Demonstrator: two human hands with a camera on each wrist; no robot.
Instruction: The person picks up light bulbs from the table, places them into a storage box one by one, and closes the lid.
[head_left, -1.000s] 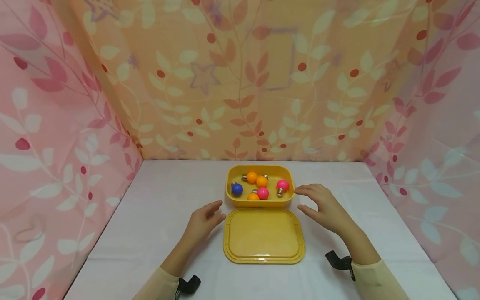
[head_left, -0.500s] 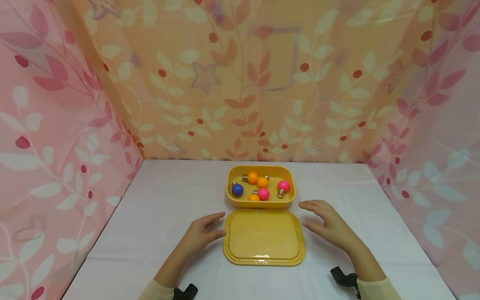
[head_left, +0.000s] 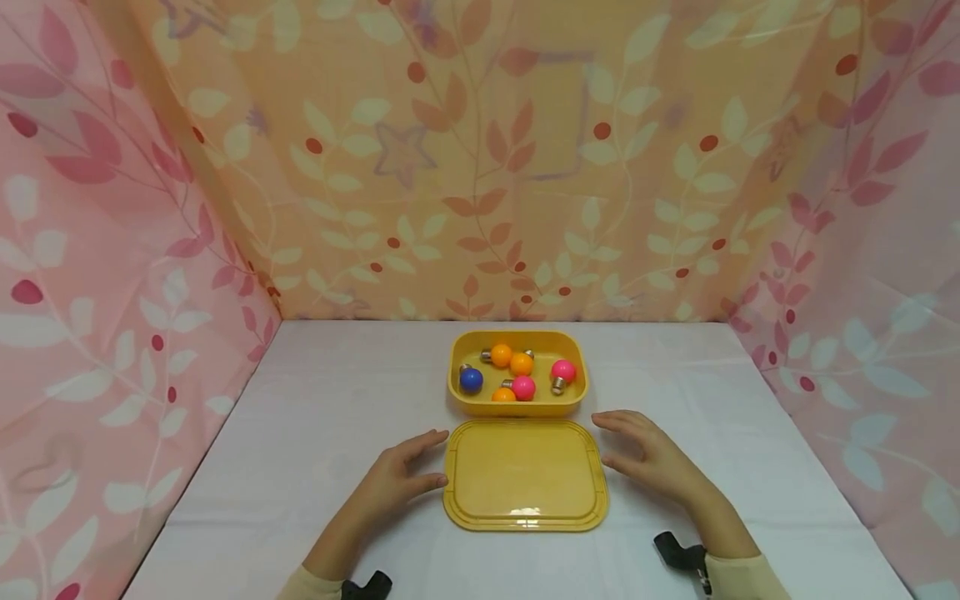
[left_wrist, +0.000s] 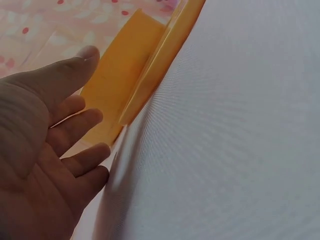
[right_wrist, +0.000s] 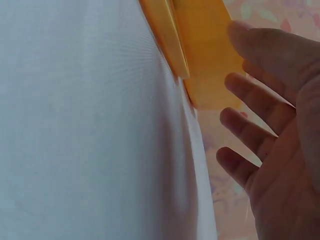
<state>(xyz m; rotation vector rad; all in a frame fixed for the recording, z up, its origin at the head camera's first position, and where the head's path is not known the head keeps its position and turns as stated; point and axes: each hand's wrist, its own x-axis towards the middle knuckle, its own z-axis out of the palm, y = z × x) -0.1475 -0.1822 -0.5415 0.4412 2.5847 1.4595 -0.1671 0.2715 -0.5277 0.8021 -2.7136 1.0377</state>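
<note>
A yellow lid [head_left: 525, 475] lies flat on the white cloth, in front of a yellow box [head_left: 519, 409]. Inside the box are several small bulbs with metal screw bases: a blue bulb [head_left: 471, 380], pink ones such as the pink bulb [head_left: 563, 371], and orange ones such as the orange bulb [head_left: 521, 363]. My left hand [head_left: 397, 479] is at the lid's left edge, fingers relaxed and holding nothing. On the lid's other side, my right hand [head_left: 651, 454] hovers with loose fingers near the edge. Both wrist views show spread fingers beside the yellow plastic; in the head view, contact is hard to tell.
White cloth [head_left: 337, 375] covers the table. A yellow floral curtain [head_left: 480, 167] hangs behind, with pink floral panels [head_left: 112, 292] at both sides. A black wrist mount [head_left: 681, 552] sits on each forearm.
Both hands have drawn back toward the person, from beside the box to the sides of the lid. The box, bulbs and lid stay in place.
</note>
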